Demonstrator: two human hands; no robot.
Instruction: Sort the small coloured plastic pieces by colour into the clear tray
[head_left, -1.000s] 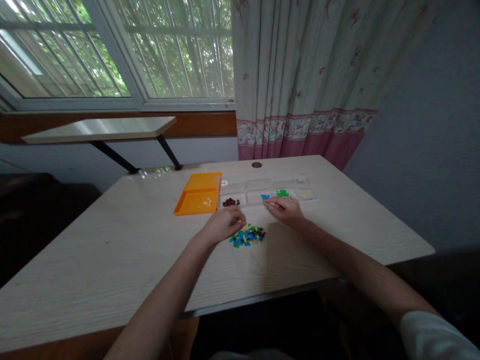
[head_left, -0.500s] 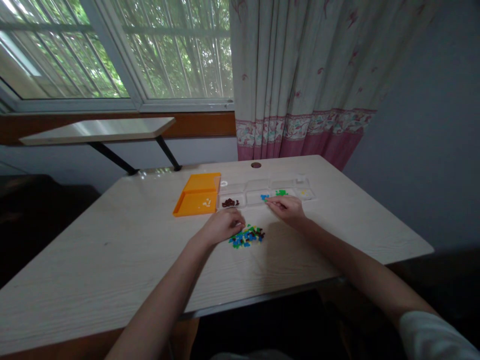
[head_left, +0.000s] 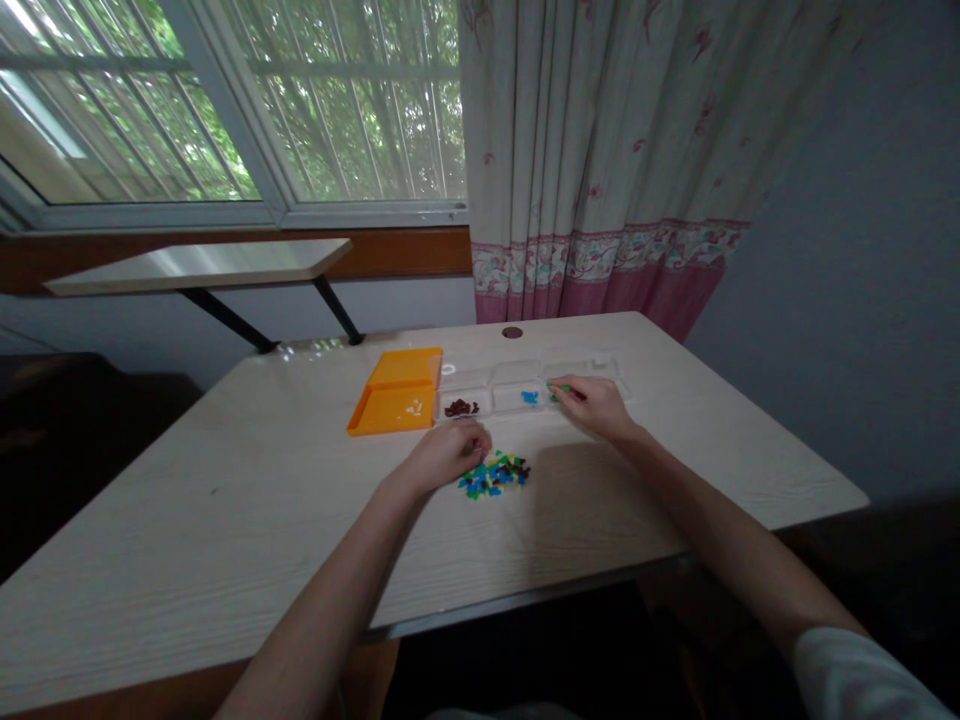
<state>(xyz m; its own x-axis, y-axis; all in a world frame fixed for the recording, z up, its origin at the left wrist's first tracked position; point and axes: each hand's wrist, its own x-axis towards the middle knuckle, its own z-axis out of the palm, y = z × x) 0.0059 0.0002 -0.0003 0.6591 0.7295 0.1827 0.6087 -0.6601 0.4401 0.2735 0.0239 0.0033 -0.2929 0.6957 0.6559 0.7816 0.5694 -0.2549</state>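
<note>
Small coloured pieces (head_left: 495, 478) are heaped on the counter (head_left: 187, 560), with blue, green, yellow and brown mixed. Separation by colour looks only partly done, as the heap is yet to be divided. Brown pieces (head_left: 460, 408) are held in one clear box (head_left: 485, 398), blue pieces (head_left: 530, 398) in its neighbour, and white bits (head_left: 415, 407) in the open orange case (head_left: 363, 412). Green pieces (head_left: 554, 389) are partly covered by the right hand (head_left: 596, 405), its fingers drawn nearly together (whether one is pinched cannot be told). The heap's edge is met by the left hand (head_left: 446, 455), fingers curled, any grip hidden.
</note>
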